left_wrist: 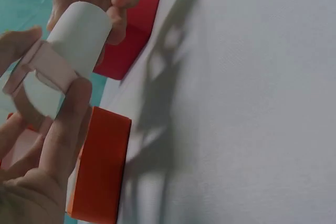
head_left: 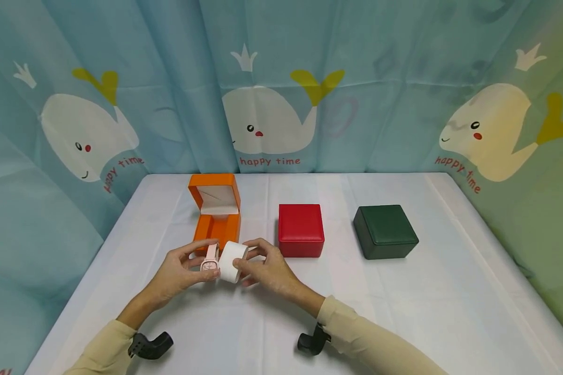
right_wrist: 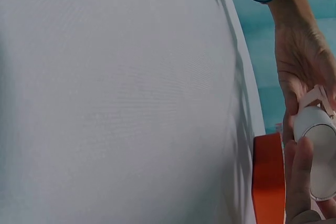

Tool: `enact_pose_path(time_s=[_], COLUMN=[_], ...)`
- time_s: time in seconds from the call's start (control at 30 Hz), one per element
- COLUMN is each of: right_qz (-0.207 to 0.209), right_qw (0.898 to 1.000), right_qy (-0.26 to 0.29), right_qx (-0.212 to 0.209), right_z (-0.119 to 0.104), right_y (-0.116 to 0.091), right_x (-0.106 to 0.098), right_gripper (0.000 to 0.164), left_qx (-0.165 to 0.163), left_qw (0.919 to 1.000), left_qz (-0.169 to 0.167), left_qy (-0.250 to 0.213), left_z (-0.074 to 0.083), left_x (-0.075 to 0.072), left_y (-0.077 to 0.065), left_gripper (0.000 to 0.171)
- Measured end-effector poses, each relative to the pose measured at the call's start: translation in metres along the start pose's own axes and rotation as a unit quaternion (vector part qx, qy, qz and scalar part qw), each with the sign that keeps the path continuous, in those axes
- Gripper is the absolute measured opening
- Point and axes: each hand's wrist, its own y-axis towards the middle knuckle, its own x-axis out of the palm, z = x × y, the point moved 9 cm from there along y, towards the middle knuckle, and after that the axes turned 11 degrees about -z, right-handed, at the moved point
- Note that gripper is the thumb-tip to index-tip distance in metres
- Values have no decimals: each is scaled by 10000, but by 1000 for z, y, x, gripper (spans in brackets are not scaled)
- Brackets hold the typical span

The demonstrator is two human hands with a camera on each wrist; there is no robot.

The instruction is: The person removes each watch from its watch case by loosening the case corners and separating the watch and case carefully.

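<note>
My left hand (head_left: 174, 268) pinches a pink wristwatch (head_left: 210, 263) between thumb and fingers, its dial facing me. Its strap (left_wrist: 59, 69) forms a closed loop in the left wrist view. From the other side my right hand (head_left: 273, 270) grips a white watch cushion (head_left: 233, 262), a short rounded cylinder. The cushion's near end is right at the strap loop, and the strap overlaps it in the left wrist view. Both hands are above the table, in front of an open orange watch box (head_left: 214, 179) whose lid stands up; the hands partly hide its front.
A closed red box (head_left: 301, 224) stands right of the orange one, and a closed dark green box (head_left: 387, 229) farther right. They are on a white-covered table (head_left: 403, 312). Behind hangs a blue curtain (head_left: 178, 62) with whale prints. Each wrist wears a black camera mount (head_left: 151, 346).
</note>
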Motion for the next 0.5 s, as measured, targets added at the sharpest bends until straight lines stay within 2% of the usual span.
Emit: enact_pose_path(time_s=[0.1, 0.3, 0.5], right_qz=[-54, -84, -28], right_qw=[10000, 9999, 9999], right_qy=[29, 75, 93], right_qx=[3, -38, -41], right_z=[2, 2, 2], right_y=[1, 1, 2], right_x=[1, 3, 4], right_gripper=[44, 44, 44], left_qx=[-74, -297, -264], left_qw=[9999, 9994, 9994], left_qz=[-107, -5, 130], left_qy=[-95, -200, -163], left_z=[-3, -8, -9], left_x=[2, 1, -1], left_y=[-1, -5, -6], left_gripper=[71, 69, 50])
